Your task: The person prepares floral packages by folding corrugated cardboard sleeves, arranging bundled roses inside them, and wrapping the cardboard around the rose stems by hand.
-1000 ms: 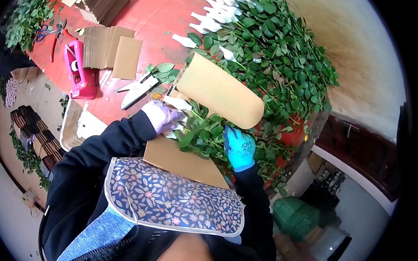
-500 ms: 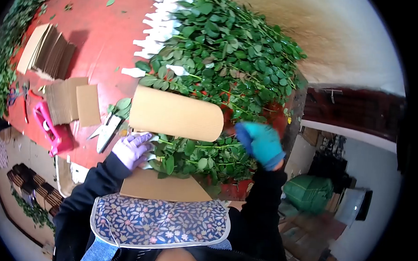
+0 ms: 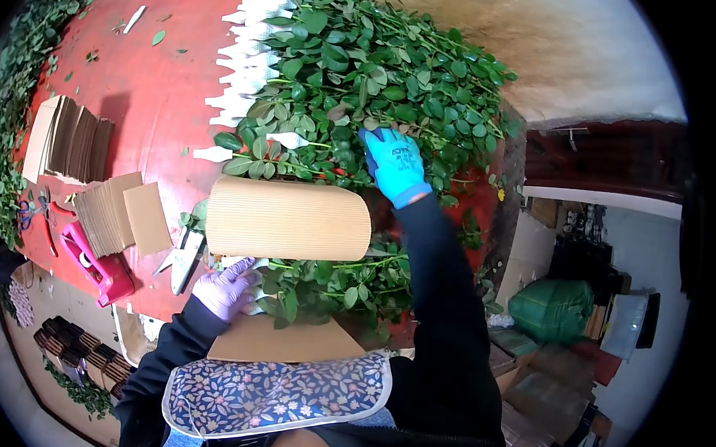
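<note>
While the left hand (image 3: 225, 294), gloved in purple, rests at the left end of the near stems (image 3: 323, 287), the right hand (image 3: 396, 163), gloved in blue, lies at the near edge of the far pile (image 3: 396, 73). The left fingers bend over the white wraps (image 3: 258, 285) of the near stems; whether they grip one cannot be told. The right fingers are bent, their tips among leaves, and any hold on a stem cannot be made out. Between the two groups of stems lies a corrugated sheet (image 3: 290, 219), curved downward at its right end. Near the person, a flat board (image 3: 281, 340) lies beside the near stems, next to a floral apron (image 3: 279, 392). White heads (image 3: 249, 67) line the far pile's left side. To the left, on the red table (image 3: 165, 71), are shears (image 3: 184, 261), cards (image 3: 107, 216) and a pink dispenser (image 3: 92, 264).
</note>
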### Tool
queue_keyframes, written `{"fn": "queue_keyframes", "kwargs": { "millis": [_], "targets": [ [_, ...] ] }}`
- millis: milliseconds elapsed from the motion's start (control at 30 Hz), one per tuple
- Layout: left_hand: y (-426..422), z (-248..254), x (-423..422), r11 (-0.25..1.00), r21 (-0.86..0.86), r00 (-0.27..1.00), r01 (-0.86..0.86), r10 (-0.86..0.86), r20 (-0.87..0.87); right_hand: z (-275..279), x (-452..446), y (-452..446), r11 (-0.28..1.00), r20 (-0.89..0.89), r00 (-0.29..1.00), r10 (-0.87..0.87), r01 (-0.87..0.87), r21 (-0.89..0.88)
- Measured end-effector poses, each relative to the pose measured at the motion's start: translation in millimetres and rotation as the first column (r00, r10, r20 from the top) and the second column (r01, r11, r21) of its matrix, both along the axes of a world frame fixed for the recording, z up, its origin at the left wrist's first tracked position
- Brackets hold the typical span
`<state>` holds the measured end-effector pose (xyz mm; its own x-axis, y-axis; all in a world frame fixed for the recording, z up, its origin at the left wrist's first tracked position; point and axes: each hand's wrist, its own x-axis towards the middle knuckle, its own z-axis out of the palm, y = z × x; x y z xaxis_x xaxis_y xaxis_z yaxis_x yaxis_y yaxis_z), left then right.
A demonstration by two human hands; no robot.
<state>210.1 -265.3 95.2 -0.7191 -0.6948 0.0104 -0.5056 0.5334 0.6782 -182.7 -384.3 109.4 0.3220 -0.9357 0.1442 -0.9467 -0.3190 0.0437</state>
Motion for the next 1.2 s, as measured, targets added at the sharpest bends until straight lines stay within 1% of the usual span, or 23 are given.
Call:
{"fn": "queue_keyframes", "kwargs": {
  "millis": [33, 100, 167, 200, 233, 333, 400, 433, 533, 633, 667, 767, 800, 833, 900, 967, 1000, 1033, 1067, 1100, 1133, 1167, 1200],
  "targets": [
    [0.4, -0.8, 0.3, 1.0, 0.002, 1.0, -0.007, 0.007, 0.004, 11.7, 13.4, 2.5, 1.0, 0.034, 0.999, 0.017, -0.017, -0.019],
    [2.3, -2.0, 1.6, 0.999, 0.038, 1.0, -0.018, 0.017, 0.021, 22.3, 42.0, 5.0, 0.961, -0.058, 0.998, 0.009, 0.007, 0.277],
    [7.8, 1.4, 2.7, 0.997, 0.067, 0.999, -0.033, 0.031, 0.033, -8.1, 50.0, 5.8, 0.921, 0.111, 0.988, 0.103, -0.137, 0.364],
    [8.1, 0.8, 2.2, 0.994, 0.096, 0.999, -0.046, 0.043, 0.031, -29.5, 48.7, 4.0, 0.905, 0.117, 0.985, 0.13, -0.166, 0.391],
    [7.6, 2.9, 1.8, 0.995, 0.091, 0.998, -0.044, 0.04, 0.037, -48.0, 49.9, 3.7, 0.904, 0.042, 0.985, 0.167, -0.17, 0.391],
    [3.4, 6.8, 0.8, 0.998, 0.068, 1.0, -0.017, 0.016, 0.019, -54.6, 53.3, -0.7, 0.931, -0.007, 0.984, 0.176, -0.164, 0.325],
    [5.7, 4.6, 2.3, 0.996, 0.087, 0.999, -0.026, 0.024, 0.026, -53.8, 52.6, -5.3, 0.822, -0.172, 0.971, 0.165, -0.039, 0.569],
    [6.4, 3.2, 1.8, 0.994, 0.104, 0.999, -0.037, 0.034, 0.026, -56.3, 50.5, -4.5, 0.823, -0.178, 0.97, 0.168, -0.039, 0.566],
    [6.7, -2.0, 2.2, 0.995, 0.091, 0.999, -0.034, 0.033, 0.015, -68.2, 45.4, -0.6, 0.817, -0.081, 0.995, 0.055, 0.002, 0.576],
    [4.0, -3.4, 2.2, 0.997, 0.077, 0.999, -0.013, 0.01, 0.039, -75.9, 44.0, 1.7, 0.816, -0.144, 0.989, 0.019, 0.068, 0.574],
    [4.1, -4.2, 2.3, 0.997, 0.081, 0.999, 0.001, -0.005, 0.049, -73.8, 40.5, -0.8, 0.819, -0.077, 0.997, 0.017, 0.03, 0.573],
    [5.4, -22.6, 3.9, 0.997, 0.083, 1.0, -0.008, 0.01, -0.013, -56.3, 27.0, 6.5, 0.799, -0.034, 0.999, -0.006, 0.025, 0.601],
    [3.1, -18.8, 3.6, 0.993, 0.121, 1.0, 0.004, -0.004, -0.001, -32.1, 31.4, 5.9, 0.746, -0.085, 0.996, -0.024, 0.074, 0.662],
    [2.2, -10.4, 2.2, 0.995, 0.1, 1.0, 0.005, -0.004, -0.013, -12.1, 33.3, 13.8, 0.818, -0.095, 0.994, -0.053, 0.098, 0.566],
    [5.3, -35.3, 2.8, 0.996, 0.089, 1.0, -0.012, 0.012, -0.002, -23.9, 1.8, 17.6, 0.868, 0.021, 0.997, -0.081, 0.06, 0.494],
    [2.5, -50.6, -0.4, 0.993, 0.117, 0.996, -0.021, 0.03, -0.083, -1.6, -11.2, 19.0, 0.846, 0.203, 0.944, -0.262, 0.122, 0.519],
    [-1.3, -39.6, -4.6, 0.919, 0.389, 0.991, -0.059, 0.099, -0.085, 1.3, -27.3, 23.4, 0.932, 0.272, 0.949, -0.159, 0.054, 0.357],
    [-4.9, -43.4, -5.5, 0.895, 0.441, 0.986, -0.066, 0.125, -0.107, 5.6, -43.0, 22.7, 0.985, 0.33, 0.943, -0.043, -0.015, 0.172],
    [-4.5, -48.9, -4.8, 0.916, 0.399, 0.986, -0.049, 0.107, -0.125, 14.3, -54.4, 21.9, 0.994, 0.484, 0.874, -0.05, -0.005, 0.112],
    [-6.9, -53.6, -5.1, 0.961, 0.276, 0.989, -0.009, 0.049, -0.136, 25.7, -56.0, 21.6, 0.998, 0.625, 0.779, -0.052, 0.022, 0.056],
    [-9.3, -55.4, -5.0, 0.972, 0.233, 0.99, 0.013, 0.02, -0.141, 50.4, -40.1, 29.4, 0.999, 0.722, 0.691, -0.025, 0.032, 0.003],
    [-8.8, -51.8, -1.8, 0.987, 0.155, 0.994, 0.037, -0.02, -0.109, 76.3, -18.5, 43.0, 0.995, 0.837, 0.538, -0.101, 0.077, 0.071],
    [-9.3, -49.0, -1.0, 0.984, 0.177, 0.995, 0.031, -0.013, -0.097, 102.1, 3.0, 55.7, 0.985, 0.922, 0.353, -0.161, 0.115, 0.128]
  ]
}}
